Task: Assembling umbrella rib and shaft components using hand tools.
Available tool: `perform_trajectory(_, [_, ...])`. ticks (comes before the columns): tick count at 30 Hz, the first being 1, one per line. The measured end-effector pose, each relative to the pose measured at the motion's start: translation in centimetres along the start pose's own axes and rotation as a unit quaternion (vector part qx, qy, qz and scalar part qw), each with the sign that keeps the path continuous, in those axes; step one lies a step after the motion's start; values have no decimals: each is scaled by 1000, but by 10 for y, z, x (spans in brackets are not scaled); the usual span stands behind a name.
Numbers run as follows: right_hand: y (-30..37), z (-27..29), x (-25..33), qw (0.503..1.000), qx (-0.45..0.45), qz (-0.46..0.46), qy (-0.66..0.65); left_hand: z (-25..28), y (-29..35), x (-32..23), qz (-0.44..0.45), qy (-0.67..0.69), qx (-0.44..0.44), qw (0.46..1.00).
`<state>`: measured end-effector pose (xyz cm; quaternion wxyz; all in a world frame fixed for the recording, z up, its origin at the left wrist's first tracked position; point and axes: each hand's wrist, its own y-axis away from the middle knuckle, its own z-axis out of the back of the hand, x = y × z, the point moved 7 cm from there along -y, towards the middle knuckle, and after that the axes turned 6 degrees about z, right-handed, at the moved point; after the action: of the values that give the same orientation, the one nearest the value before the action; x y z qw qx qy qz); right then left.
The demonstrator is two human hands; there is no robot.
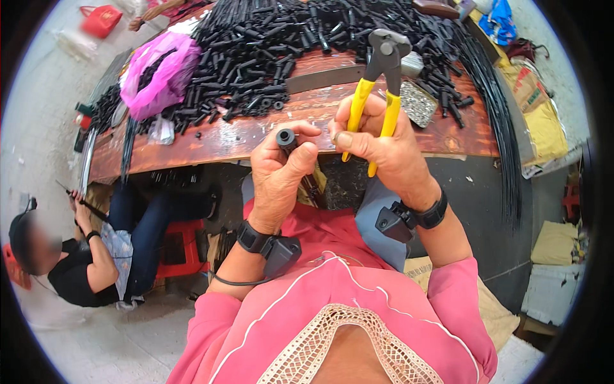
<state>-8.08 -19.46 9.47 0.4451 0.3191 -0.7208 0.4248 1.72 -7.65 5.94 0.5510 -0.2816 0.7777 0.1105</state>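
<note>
In the head view, the left hand (278, 169) is wrapping around a smooth, black, round-ended tube (286, 137) that looks like plastic or rubber, its ring-shaped mouth facing up near the front edge of a varnished, reddish-brown wooden bench (224, 142). Just beside it, the right hand (390, 150) is holding steel-headed pincers with yellow handles (360, 101), the head pointing away, while its thumb and forefinger are pinching together; whether a tiny piece is sitting between them is too small to tell. Handling this well would likely mean holding the tube's mouth steady and squared to the right fingertips, and tucking the pincers so their heavy head is not knocking anything. Around the hands, the bench is showing scuffs and pale flecks, and is carrying a glossy heap of short black cylinders (249, 70), a flat grey metal bar (325, 79), glinting silvery metal bits (419, 105) and a crinkled, translucent pink plastic bag (157, 77). Slender black rods (505, 160) are drooping over its right end.
</note>
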Motion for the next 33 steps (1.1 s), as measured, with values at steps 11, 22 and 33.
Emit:
perform_trajectory(11, [-3, -38, 6, 998, 37, 58, 5, 10, 3, -6, 7, 46, -10, 999])
perform_trajectory(22, [1, -33, 22, 985, -7, 120, 124, -9, 2, 4, -24, 86, 21, 996])
perform_trajectory(33, [6, -29, 12, 975, -116, 163, 94, -19, 1, 2, -19, 80, -11, 997])
